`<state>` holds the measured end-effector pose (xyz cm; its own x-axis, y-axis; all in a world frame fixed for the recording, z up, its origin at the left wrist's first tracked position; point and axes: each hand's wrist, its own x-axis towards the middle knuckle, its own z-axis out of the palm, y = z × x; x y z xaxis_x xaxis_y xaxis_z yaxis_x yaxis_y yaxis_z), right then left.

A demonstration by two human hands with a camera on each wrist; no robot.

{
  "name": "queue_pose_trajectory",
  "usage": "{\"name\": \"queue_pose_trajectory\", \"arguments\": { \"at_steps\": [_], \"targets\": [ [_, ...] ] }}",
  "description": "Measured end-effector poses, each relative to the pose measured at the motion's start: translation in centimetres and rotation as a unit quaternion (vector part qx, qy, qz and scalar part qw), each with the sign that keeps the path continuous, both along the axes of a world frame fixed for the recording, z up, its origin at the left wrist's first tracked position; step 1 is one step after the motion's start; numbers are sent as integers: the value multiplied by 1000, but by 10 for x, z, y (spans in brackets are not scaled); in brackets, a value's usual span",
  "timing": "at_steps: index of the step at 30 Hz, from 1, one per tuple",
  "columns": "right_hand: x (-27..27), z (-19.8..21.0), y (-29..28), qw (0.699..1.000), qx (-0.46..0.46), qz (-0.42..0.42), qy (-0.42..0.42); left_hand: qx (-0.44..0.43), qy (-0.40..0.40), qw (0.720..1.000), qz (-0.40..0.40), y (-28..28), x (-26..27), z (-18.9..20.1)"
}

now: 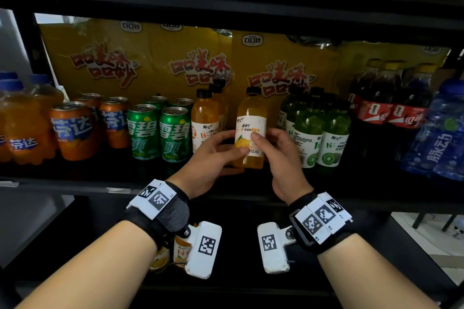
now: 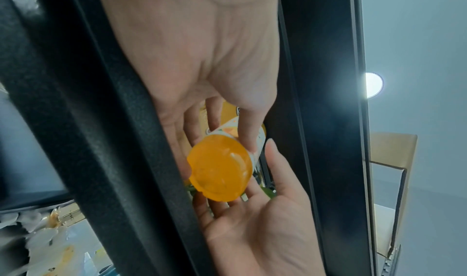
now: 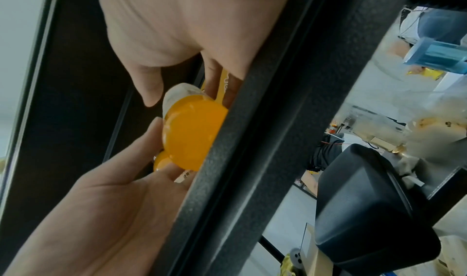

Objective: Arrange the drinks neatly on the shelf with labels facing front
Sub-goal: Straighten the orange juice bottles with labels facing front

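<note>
Holding the yellow juice bottle (image 1: 250,128) from both sides, my left hand (image 1: 213,155) and my right hand (image 1: 281,158) pinch it with thumbs on the white label and fingers behind. The bottle stands upright, at or just above the shelf (image 1: 75,184); I cannot tell if it touches. It is full of yellow liquid, with a black cap, and its label faces front. To its left stand orange juice bottles (image 1: 204,120), green cans (image 1: 158,130) and orange cans (image 1: 72,130); to its right, kiwi bottles (image 1: 324,138) and cola bottles (image 1: 386,100). In the left wrist view I see only the round bottom of the bottle (image 2: 219,168). The blue bottles (image 1: 437,133) are cut off at the edge.
</note>
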<state>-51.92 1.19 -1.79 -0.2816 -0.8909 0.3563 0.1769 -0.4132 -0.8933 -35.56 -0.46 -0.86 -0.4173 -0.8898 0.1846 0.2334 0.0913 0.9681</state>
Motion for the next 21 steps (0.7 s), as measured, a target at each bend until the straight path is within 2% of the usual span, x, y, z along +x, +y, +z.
{"name": "queue_pose_trajectory", "arguments": {
  "at_steps": [4,12,16,21],
  "targets": [
    [2,-2,-1,999,-2,11,34,-18,-11,1000,-5,2,2,0],
    [-2,-3,-4,1000,0,-18,-17,33,20,999,11,-4,-2,2],
    [1,-3,-3,999,2,-32,9,-6,9,1000,29,-3,-2,-1],
    [0,-1,-1,1000,24,11,8,-34,-31,998,32,2,-3,-2]
  ]
}}
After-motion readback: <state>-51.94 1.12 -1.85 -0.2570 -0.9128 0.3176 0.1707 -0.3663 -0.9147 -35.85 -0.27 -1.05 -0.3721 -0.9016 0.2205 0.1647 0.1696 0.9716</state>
